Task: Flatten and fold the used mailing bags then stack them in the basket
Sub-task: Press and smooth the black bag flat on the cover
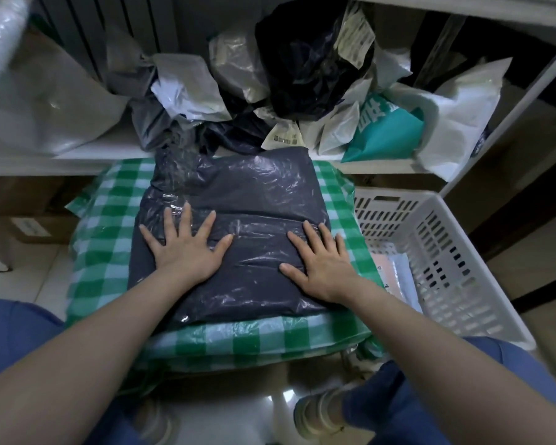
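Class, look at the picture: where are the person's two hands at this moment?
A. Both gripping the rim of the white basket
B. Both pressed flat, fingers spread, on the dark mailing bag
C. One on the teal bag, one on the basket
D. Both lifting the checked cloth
B: the left hand and right hand lie palm-down with fingers spread on the dark mailing bag, which rests on the green checked cloth.

Dim indoor light with a cool cast. Soft glare streaks the dark plastic bag (235, 226) and the glossy floor (260, 409). The shelf (482, 4) recesses fall into deep shadow. Wide-angle distortion bends the edges; the upper left corner is smeared and blurry.
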Demonstrator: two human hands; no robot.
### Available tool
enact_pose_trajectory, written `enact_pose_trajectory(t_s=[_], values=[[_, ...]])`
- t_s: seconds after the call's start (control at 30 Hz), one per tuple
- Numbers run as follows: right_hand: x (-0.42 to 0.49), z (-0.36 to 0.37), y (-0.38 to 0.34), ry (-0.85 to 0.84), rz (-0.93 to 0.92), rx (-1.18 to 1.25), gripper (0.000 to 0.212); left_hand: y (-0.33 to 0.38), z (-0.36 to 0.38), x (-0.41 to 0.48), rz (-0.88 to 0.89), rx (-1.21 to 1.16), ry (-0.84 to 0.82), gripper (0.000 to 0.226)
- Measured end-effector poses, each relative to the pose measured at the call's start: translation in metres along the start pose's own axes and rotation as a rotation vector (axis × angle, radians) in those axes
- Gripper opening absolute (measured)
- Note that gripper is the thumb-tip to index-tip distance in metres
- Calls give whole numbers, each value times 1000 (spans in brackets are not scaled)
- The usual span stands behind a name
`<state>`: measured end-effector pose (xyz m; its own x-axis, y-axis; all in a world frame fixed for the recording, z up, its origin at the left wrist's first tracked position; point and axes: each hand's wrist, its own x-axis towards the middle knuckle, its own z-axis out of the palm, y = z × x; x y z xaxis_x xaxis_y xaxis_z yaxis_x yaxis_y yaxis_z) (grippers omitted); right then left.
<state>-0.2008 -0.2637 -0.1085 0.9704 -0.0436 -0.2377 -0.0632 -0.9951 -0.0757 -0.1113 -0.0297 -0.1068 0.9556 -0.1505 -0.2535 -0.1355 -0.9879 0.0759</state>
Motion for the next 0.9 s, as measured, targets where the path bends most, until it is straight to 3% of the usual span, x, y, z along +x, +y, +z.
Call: enact_pose_trajectory(t_s=[0.17,0.37,0.53,0.7,0.9], values=[[29,-31,-21,300,147,95,71,4,-24,19,64,-3,158,78],[88,-61,-44,141,137,142,80,5,-57,63,94,-32,168,76],[122,-45,-47,53,171,56,78,-7,-34,82,28,-80,94,70],[127,-18,-46,102,185,59,71,-12,-9,87,8,-8,148,66],[128,-24,-47,23,172,80,73,-12,-14,85,2,17,125,69]])
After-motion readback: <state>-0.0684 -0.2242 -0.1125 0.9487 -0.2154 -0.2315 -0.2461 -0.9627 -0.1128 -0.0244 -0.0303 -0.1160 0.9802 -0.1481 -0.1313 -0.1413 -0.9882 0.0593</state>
